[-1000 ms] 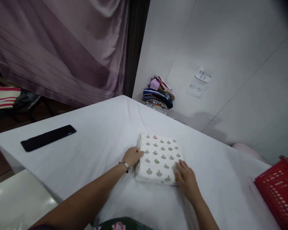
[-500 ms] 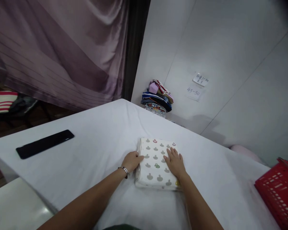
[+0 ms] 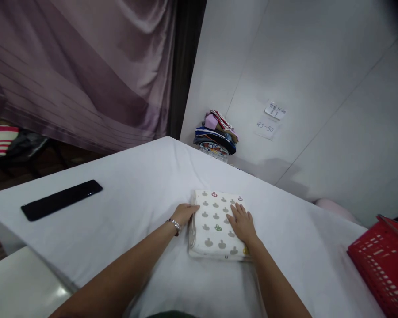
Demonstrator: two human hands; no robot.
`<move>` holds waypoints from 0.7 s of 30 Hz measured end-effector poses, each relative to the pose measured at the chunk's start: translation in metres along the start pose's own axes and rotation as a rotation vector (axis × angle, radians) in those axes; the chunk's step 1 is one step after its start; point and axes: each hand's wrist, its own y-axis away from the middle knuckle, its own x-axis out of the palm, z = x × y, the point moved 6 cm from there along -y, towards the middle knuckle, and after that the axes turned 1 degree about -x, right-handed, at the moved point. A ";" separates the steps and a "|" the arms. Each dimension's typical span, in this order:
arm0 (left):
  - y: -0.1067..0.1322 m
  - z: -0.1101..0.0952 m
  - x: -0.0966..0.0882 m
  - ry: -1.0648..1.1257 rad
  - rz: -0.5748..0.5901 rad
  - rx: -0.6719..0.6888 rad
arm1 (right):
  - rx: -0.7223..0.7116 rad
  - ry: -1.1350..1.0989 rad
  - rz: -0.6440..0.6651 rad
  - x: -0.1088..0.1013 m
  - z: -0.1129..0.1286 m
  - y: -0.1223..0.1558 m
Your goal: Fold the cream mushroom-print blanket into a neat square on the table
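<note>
Since a second ago, your right hand (image 3: 243, 224) has moved from the right edge of the folded white cloth (image 3: 212, 225) onto its top, and your left hand (image 3: 184, 214) has slid slightly farther along the left edge.

To your right stands a red slotted basket (image 3: 393, 254); you cannot tell from this angle what it holds.

Your right fingers are extended and a little spread, palm down, pressing flat on the right part of the cloth without gripping it. Your left thumb lies over the cloth's left edge; the other left fingers are mostly hidden, so how tightly they close on the layers cannot be told. A metal band (image 3: 175, 226) circles your left wrist.

The cloth, printed with grey, red, green and yellow mushroom-like shapes, lies flat on the near middle of the white-covered table (image 3: 135, 190). A flat black slab (image 3: 62, 199) lies well apart, on the left. Beyond the far edge, a stack of folded fabrics (image 3: 216, 136) stands beside the pale wall (image 3: 311, 75), which bears two paper notes.
</note>
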 end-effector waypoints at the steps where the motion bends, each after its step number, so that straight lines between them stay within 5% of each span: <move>1: -0.001 -0.001 0.000 -0.018 -0.017 0.012 | -0.001 0.002 -0.004 0.000 0.000 0.000; 21: -0.015 -0.014 -0.009 -0.217 -0.177 0.061 | 0.012 0.007 0.002 0.001 0.000 0.001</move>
